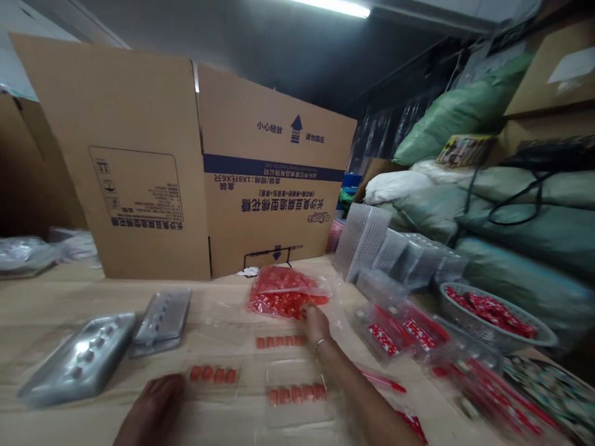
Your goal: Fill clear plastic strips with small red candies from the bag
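My right hand [314, 322] reaches forward to the open edge of a clear plastic bag [284, 291] full of small red pieces; its fingertips are in the pieces, and blur hides whether it grips any. My left hand [153, 409] rests flat on the wooden table [41, 303] near the front edge, just below a clear tray with a row of red pieces [214, 374]. Two more such filled clear trays lie at centre, one nearer me [295, 394] and one further back [280, 341].
A large brown cardboard box [195, 167] stands at the back. Stacks of silver moulded trays [79, 362] lie at left, clear tray stacks [395, 248] at right. A white basket [495, 316] holds red packets. Red-and-white packaged items [404, 334] crowd the right side. Green sacks [511, 204] are piled behind.
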A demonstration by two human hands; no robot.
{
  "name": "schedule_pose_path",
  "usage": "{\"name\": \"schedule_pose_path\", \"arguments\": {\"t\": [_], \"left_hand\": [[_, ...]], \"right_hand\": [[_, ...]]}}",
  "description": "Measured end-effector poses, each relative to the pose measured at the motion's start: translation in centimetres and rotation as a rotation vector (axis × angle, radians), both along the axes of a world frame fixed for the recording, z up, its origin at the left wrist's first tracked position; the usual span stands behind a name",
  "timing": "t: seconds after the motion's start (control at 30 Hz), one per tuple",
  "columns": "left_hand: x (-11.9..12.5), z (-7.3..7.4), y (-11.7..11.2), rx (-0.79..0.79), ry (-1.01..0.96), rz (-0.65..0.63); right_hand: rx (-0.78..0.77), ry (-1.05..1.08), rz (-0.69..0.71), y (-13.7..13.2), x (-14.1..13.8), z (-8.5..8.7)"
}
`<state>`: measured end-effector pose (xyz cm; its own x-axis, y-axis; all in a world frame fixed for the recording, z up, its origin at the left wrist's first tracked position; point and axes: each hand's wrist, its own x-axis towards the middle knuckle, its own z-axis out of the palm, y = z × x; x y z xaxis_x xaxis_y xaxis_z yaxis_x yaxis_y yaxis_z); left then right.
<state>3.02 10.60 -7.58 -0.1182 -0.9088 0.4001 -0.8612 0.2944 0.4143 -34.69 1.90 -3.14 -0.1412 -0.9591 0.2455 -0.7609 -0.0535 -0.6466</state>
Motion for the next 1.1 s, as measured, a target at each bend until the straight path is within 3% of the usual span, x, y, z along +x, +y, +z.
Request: {"name": "schedule_pose_path", "arguments": {"t": [0.13, 0.27, 0.33, 0.43, 0.57, 0.63, 0.7, 0.83, 1.0, 1.1], "left_hand": [[-2.7, 0.8, 0.7, 0.121, 0.064, 0.041], [-3.1, 1.6, 1.3, 0.122, 0.098, 0.097], [-4.1, 2.5, 1.9, 0.103, 0.211, 0.154], [-7.7, 4.1, 3.1, 0.192, 0.614, 0.193], [-12.8, 5.1, 4.3, 0.769, 1.333, 0.059], [-13.6, 5.0, 4.9, 0.915, 1.583, 0.014], [-13.2, 4.7, 5.5, 0.975, 1.700, -0.026], [-11.5, 3.5, 6.3, 0.903, 1.716, -0.039], [-10.4, 0.8, 5.8, 0.656, 1.656, 0.070], [-9.1, 0.5, 5.7, 0.564, 1.600, 0.111]], "right_hand": [[0.005, -0.148, -0.022, -1.7, -3.3, -1.5], [-0.048, -0.367, 0.042, -1.3, -3.1, -0.7], [-0.017, -0.489, 0.135, 0.0, -2.0, -0.1], [0.099, -0.628, 0.314, 3.1, 1.6, 0.5], [0.240, -0.700, 0.571, 8.1, 7.3, 0.9], [0.238, -0.702, 0.663, 10.0, 9.2, 1.1], [0.174, -0.679, 0.699, 11.2, 10.3, 1.1], [0.079, -0.570, 0.742, 12.0, 11.4, 0.6], [0.155, -0.450, 0.762, 12.9, 12.8, 0.0], [0.144, -0.334, 0.743, 12.8, 14.4, 0.1]]}}
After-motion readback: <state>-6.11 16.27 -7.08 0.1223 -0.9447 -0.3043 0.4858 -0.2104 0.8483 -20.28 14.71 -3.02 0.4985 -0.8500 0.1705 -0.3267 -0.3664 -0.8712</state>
